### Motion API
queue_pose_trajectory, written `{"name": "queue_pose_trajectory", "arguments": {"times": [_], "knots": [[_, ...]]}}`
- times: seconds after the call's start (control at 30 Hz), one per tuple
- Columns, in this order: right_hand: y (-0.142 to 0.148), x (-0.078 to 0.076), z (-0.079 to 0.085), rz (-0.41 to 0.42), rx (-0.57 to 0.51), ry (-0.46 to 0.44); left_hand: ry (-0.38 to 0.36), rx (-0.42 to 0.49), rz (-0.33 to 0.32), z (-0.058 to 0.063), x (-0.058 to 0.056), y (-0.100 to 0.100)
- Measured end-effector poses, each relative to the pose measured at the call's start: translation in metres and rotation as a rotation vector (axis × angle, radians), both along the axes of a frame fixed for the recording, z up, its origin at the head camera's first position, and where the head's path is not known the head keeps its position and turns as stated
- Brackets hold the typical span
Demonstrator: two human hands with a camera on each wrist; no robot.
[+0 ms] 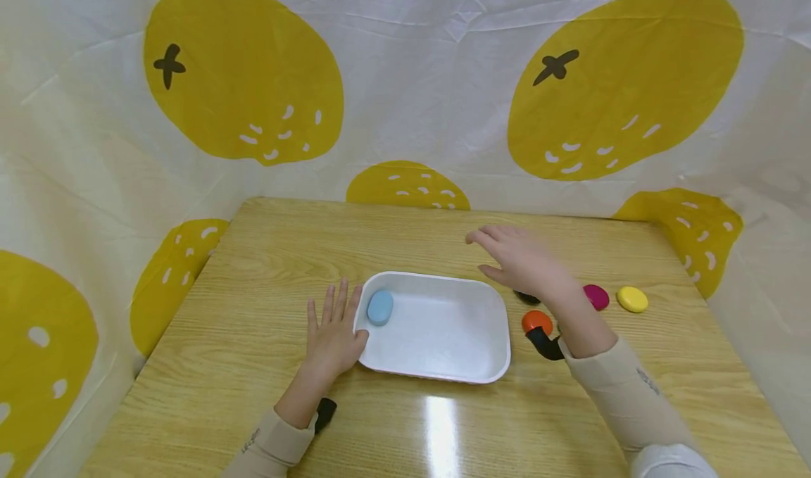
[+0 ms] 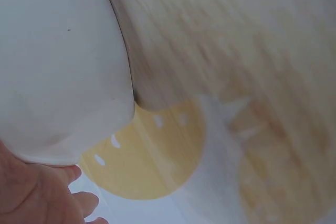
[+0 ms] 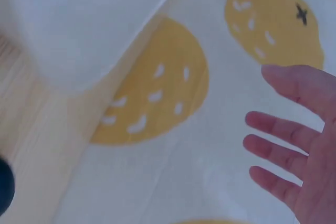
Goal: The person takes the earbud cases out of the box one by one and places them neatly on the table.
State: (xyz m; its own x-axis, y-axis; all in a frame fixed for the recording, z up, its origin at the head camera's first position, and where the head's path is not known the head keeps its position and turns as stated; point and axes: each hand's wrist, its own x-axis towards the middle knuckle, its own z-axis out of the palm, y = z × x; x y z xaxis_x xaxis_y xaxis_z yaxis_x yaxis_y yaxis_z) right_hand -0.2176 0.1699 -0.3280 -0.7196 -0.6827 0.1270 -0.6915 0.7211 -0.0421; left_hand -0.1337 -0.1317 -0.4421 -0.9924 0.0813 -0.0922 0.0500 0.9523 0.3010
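Note:
A white rectangular tray (image 1: 437,330) sits on the wooden table, with a light blue oval piece (image 1: 380,307) inside near its left wall. My left hand (image 1: 332,341) rests against the tray's left edge, fingers straight and spread, thumb at the rim. In the left wrist view the same hand (image 2: 39,192) touches the tray's outer wall (image 2: 63,77). My right hand (image 1: 522,260) is raised beyond the tray's right far corner. Its fingers are apart and hold nothing, as the right wrist view of the hand (image 3: 294,135) shows.
Right of the tray lie an orange piece (image 1: 536,322), a magenta piece (image 1: 596,297), a yellow piece (image 1: 632,299) and a dark piece (image 1: 527,298) partly hidden by the right hand. A white curtain (image 1: 424,77) with yellow fruit prints stands behind the table (image 1: 266,253).

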Motion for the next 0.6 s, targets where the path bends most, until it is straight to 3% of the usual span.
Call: {"name": "queue_pose_trajectory", "arguments": {"times": [0.3, 0.6], "knots": [[-0.067, -0.005, -0.016, 0.221, 0.120, -0.018, 0.011, 0.013, -0.007, 0.002, 0.001, 0.001], [-0.110, -0.006, -0.046, 0.326, 0.258, -0.093, 0.003, -0.015, -0.013, 0.003, 0.000, 0.001]]}}
